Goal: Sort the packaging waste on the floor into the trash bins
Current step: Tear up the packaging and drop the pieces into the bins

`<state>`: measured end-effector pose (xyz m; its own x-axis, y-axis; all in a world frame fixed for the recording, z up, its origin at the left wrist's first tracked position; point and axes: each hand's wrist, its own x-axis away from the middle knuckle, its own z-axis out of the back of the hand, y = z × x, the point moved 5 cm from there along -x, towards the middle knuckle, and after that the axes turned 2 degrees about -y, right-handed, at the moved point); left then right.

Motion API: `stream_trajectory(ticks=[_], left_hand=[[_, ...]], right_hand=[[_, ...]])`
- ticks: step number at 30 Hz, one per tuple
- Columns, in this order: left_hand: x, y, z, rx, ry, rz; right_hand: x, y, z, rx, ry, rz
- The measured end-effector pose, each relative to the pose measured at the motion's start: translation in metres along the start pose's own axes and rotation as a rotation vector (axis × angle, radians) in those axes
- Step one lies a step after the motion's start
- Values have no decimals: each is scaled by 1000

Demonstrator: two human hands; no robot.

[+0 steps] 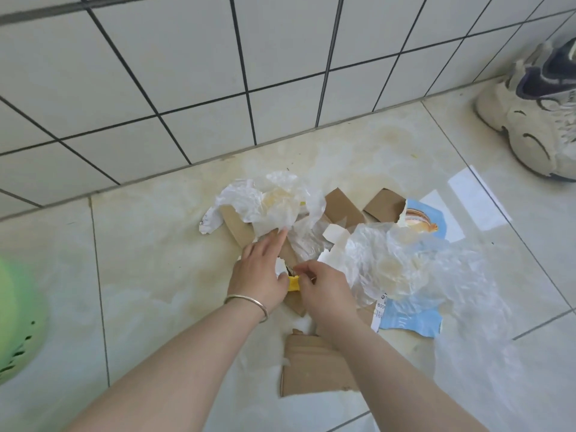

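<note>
A heap of packaging waste lies on the floor by the wall: crumpled clear plastic wrap (402,260), a second crumpled plastic sheet (274,201), brown cardboard pieces (343,207), a flat cardboard piece (311,369) near me, and a torn blue printed carton (411,319). My left hand (258,272), with a bangle on the wrist, rests fingers-forward on the cardboard in the heap's middle. My right hand (324,291) is beside it, fingers curled. A small yellow scrap (294,283) sits pinched between the two hands; which hand grips it I cannot tell.
A green bin (15,319) shows blurred at the left edge. A white tiled wall (187,73) runs behind the heap. A person's white and navy sneaker (536,120) stands at the far right. Glossy floor tiles (156,275) surround the heap.
</note>
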<state>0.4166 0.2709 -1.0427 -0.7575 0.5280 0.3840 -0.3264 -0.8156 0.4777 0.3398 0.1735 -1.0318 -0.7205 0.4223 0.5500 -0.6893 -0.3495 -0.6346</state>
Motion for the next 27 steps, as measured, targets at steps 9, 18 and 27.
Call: stream_trajectory(ticks=[9,18,27], left_hand=[[-45,-14,32,147,47,31],[-64,-49,41,296,134,288],[-85,-69,40,290,176,541]], right_hand=[[-30,-30,-14,135,-53,186],[-71,-46,-23,212,-133,131],[-97,-56,-33,35,-130,37]])
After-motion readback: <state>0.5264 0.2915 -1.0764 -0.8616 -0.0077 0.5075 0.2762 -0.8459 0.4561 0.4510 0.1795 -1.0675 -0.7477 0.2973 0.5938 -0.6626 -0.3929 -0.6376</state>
